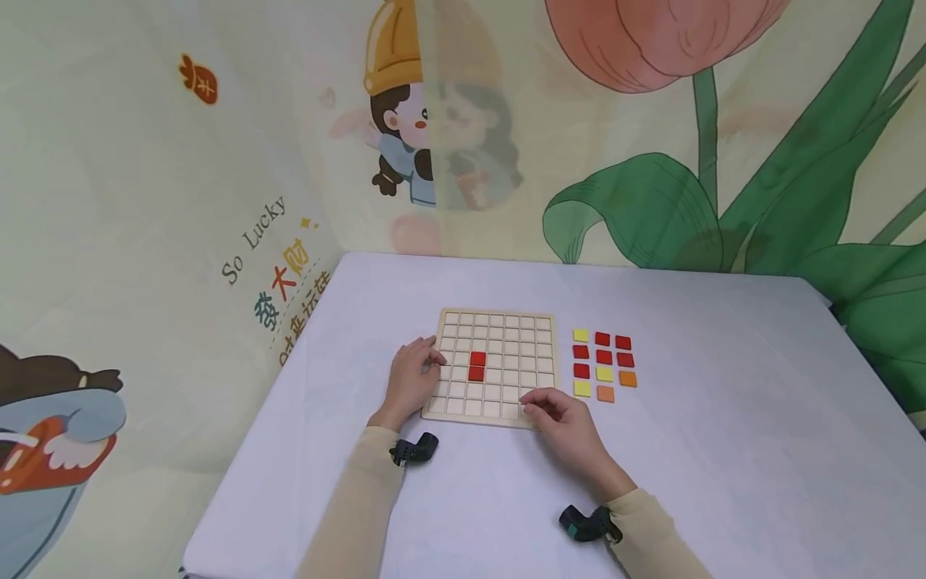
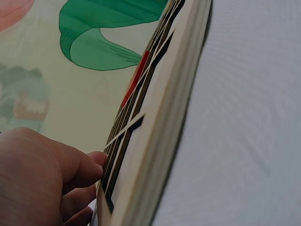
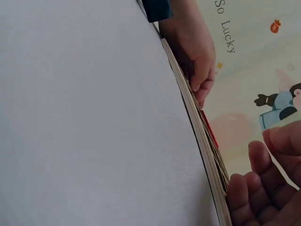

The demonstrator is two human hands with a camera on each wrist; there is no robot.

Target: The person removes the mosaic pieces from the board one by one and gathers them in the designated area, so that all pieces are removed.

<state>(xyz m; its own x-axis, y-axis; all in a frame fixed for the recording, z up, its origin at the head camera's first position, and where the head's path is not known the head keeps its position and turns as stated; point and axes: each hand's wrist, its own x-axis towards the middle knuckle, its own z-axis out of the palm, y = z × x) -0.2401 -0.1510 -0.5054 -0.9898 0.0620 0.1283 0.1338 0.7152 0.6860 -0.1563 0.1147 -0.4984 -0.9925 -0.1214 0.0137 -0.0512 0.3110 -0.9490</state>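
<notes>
A square wooden grid board (image 1: 517, 347) lies on the table, with two red tiles (image 1: 477, 367) one behind the other in its cells, left of the middle. My left hand (image 1: 414, 376) holds the board's left edge; the left wrist view shows the thumb (image 2: 96, 162) over the grid and other fingers beside the edge. My right hand (image 1: 567, 422) is over the near right corner of the board, fingers loosely bent. In the right wrist view, its fingertips (image 3: 258, 153) stand apart with no tile visible between them.
Right of the board, several loose tiles lie in rough columns: red tiles (image 1: 604, 356), yellow tiles (image 1: 604, 373) and orange tiles (image 1: 628, 379). A white cloth covers the table (image 1: 723, 450). Printed fabric walls (image 1: 492, 225) stand behind it and on the left.
</notes>
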